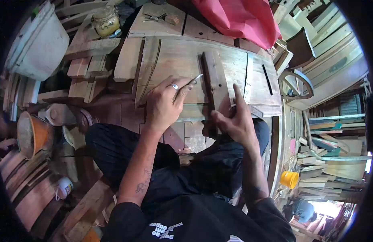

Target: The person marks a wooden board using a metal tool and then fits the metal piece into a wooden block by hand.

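At one o'clock, a wooden bar point(220, 74) lies across the counter point(180, 52), a dark hole point(219, 85) already in its face; how much work remains cannot be told. The left hand point(165, 101), at the bar's eight o'clock, pinches a slim tool point(197, 78); the right hand point(239, 124), at five, spreads wide, its grip unclear.

This is a woodworking workshop, crowded with timber. A drilled plank point(219, 74) lies across the low wooden table point(178, 60). Left of that table are stacked wood blocks point(79, 67), a grimy white bucket point(43, 46) and long strips of wood point(25, 173). To its right, curved wooden pieces point(299, 82) and large panels point(335, 70) lean together, with piled offcuts point(313, 165) and a yellow bucket point(289, 180) nearer the wearer.
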### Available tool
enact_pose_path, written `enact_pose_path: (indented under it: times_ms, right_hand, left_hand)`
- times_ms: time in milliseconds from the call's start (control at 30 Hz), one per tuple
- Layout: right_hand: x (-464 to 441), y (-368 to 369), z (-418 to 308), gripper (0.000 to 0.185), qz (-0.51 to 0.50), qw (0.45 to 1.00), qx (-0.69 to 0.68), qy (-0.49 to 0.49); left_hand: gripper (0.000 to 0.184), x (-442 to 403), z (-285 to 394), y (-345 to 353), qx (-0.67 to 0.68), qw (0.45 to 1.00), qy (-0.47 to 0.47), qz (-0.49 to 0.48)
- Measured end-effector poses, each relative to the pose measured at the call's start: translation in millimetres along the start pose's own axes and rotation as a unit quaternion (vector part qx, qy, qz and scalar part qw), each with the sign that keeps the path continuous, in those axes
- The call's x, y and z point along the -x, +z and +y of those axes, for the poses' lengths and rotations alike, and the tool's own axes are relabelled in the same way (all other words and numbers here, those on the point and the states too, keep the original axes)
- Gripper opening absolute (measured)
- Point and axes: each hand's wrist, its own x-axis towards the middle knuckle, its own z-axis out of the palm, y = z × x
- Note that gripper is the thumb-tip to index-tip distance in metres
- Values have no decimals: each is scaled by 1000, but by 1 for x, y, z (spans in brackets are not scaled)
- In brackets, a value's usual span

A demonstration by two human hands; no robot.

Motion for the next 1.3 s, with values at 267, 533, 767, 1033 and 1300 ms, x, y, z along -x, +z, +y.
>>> enact_pose_path:
  times_ms: [267, 533, 767, 1033, 1300]
  right_hand:
    - [49, -16, 18, 44, -48, 966, -231, 110]
    - [76, -2, -2, 64, 38, 956, -288, 33]
    - [74, 17, -18, 69, -49, 955, -294, -1]
    - [67, 31, -17, 66, -76, 935, -346, 36]
    - [63, 27, -21, 62, -29, 937, -342, 71]
  left_hand:
    - [13, -1, 5, -11, -11, 995, 94, -29]
    - [19, 6, 5, -15, -1, 995, 47, -91]
    - [27, 8, -3, -15, -15, 991, 129, -31]
    - [18, 4, 5, -10, -10, 996, 43, -73]
    - [18, 2, 9, -1, -105, 989, 56, -93]
